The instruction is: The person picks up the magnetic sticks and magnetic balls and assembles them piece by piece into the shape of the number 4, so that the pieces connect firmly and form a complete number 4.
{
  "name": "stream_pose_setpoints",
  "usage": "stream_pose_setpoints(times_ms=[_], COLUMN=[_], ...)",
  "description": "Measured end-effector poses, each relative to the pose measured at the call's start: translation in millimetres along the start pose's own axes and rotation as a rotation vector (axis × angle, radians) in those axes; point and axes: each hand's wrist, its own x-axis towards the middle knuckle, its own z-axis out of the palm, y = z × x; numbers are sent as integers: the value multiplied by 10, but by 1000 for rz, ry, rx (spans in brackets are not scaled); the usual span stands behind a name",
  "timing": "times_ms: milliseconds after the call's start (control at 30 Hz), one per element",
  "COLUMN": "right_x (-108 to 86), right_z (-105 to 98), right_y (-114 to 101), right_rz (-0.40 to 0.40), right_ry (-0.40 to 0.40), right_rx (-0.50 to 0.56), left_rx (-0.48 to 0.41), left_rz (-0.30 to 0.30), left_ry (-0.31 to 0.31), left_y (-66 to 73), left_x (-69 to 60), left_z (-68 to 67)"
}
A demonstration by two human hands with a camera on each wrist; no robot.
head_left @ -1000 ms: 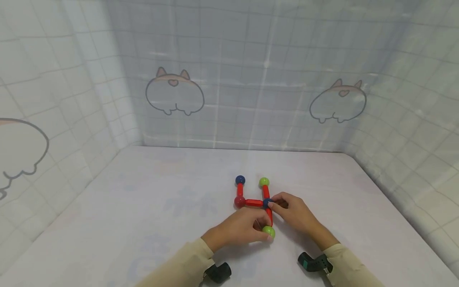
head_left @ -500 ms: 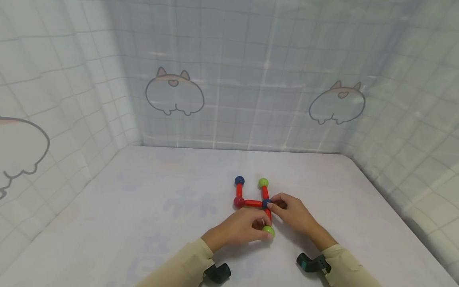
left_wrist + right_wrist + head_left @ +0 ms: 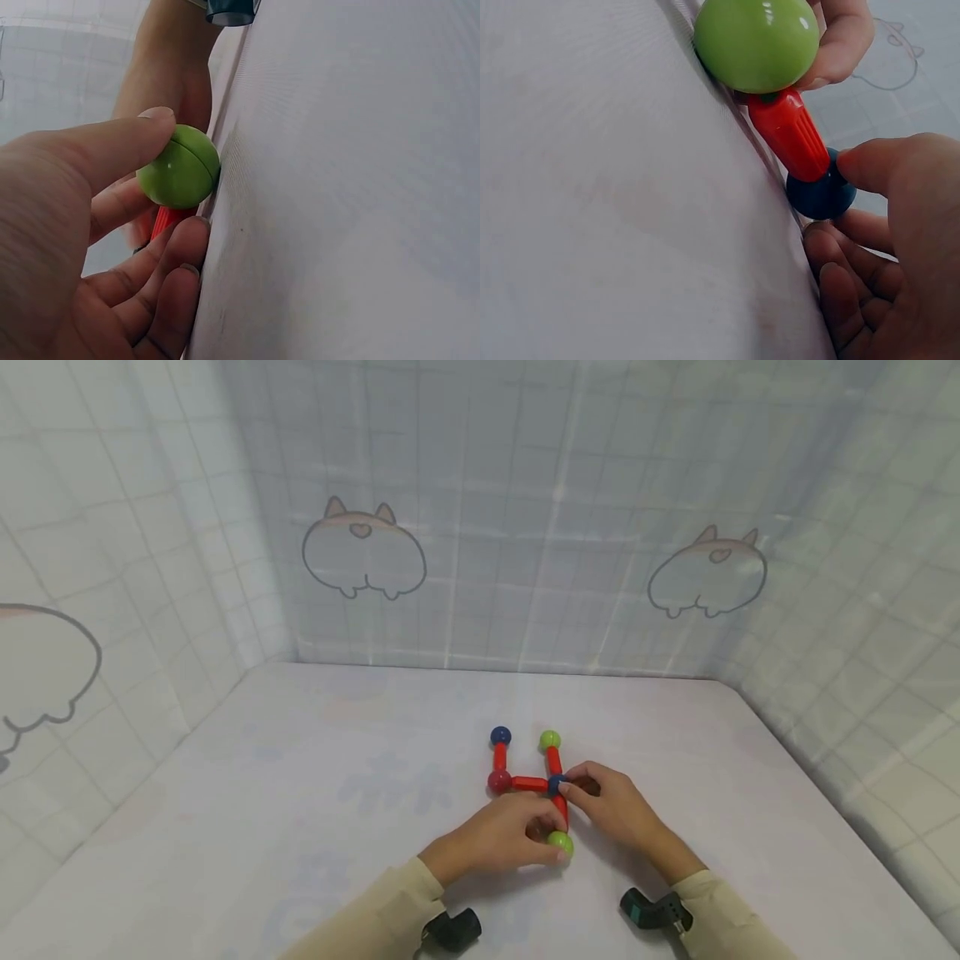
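Observation:
Red rods and coloured balls lie joined in an h-like figure on the table. My left hand [image 3: 498,833] pinches the near green ball [image 3: 178,169], its thumb on the ball's side. From that ball a red rod [image 3: 789,135] runs to a dark blue ball [image 3: 821,187], which my right hand [image 3: 617,803] holds between thumb and fingers. Another red rod [image 3: 529,783] links this blue ball leftward to a dark red ball [image 3: 499,782]. Beyond stand a far green ball [image 3: 550,741] and a second blue ball [image 3: 500,737], each on its own red rod.
The white table [image 3: 337,760] carries faint bluish prints. Grid-patterned cloth walls [image 3: 510,527] with cartoon animal outlines enclose it at the back and both sides. A dark wrist device [image 3: 453,931] sits by the left sleeve, another [image 3: 654,910] by the right.
Both hands keep their hold on the same two balls. The figure shows almost no movement beyond a very slight shift in the view.

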Motion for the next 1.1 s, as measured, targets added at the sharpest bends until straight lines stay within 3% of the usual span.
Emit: stream_pose_setpoints(times_ms=[167,333,600,1100], right_x=[9,-6,-12,-32], right_z=[-55,-110,-115,-103], right_y=[22,61,102,72], right_rz=[-59,-172,-334,-313], right_ry=[-65,-155,-194,-208], right_rx=[16,7,-12,-70], left_rx=[2,-10,-20,-33], left_rz=[-7,-3,16,32], left_ry=[8,18,23,32], left_y=[-42,-77,-67,-63], left_x=[-2,-14,-29,-35], left_z=[18,41,26,20])
